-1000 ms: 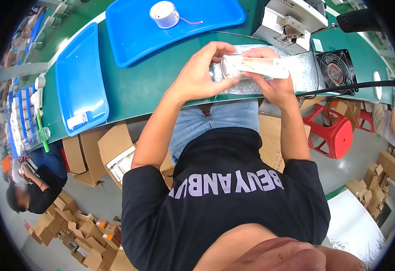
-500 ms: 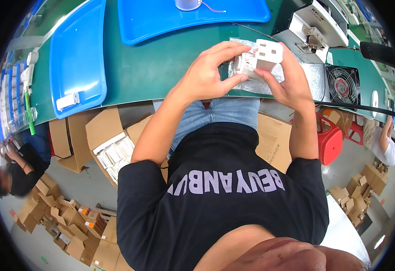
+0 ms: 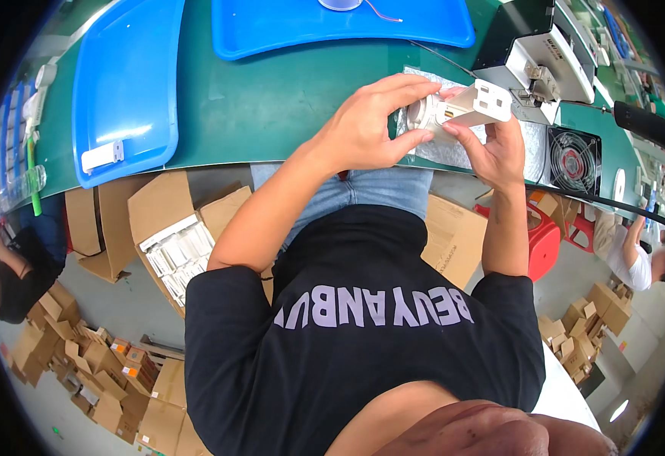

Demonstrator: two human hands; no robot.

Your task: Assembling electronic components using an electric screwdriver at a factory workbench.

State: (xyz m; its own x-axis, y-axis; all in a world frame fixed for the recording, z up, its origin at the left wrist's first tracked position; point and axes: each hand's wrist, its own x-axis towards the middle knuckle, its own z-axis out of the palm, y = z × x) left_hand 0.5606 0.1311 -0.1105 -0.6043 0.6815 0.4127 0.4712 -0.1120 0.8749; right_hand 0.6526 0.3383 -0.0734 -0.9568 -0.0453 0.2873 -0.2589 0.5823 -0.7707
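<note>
Above the near edge of the green bench, both hands hold a white plastic housing (image 3: 475,105) with square holes in its end face. My left hand (image 3: 374,125) closes thumb and fingers around the rounded white part at the housing's left end. The thumb of my right hand (image 3: 497,152) presses the near side, while its other fingers are partly hidden behind the housing. Between the hands, a small brass-coloured spot shows on the white piece. Beneath them lies a crinkled silvery sheet (image 3: 443,150).
A blue tray (image 3: 127,83) on the left holds a white plastic part (image 3: 103,156); another blue tray (image 3: 340,42) is farther back. On the right stand a black-and-silver machine (image 3: 534,64) and a fan (image 3: 574,159). Below are a carton of white parts (image 3: 177,258) and a red stool (image 3: 544,247). People sit at both sides.
The housing has tilted, its holed end now pointing more to the right, and more of its long side shows. Both hands sit slightly farther right in the view, which has itself shifted.
</note>
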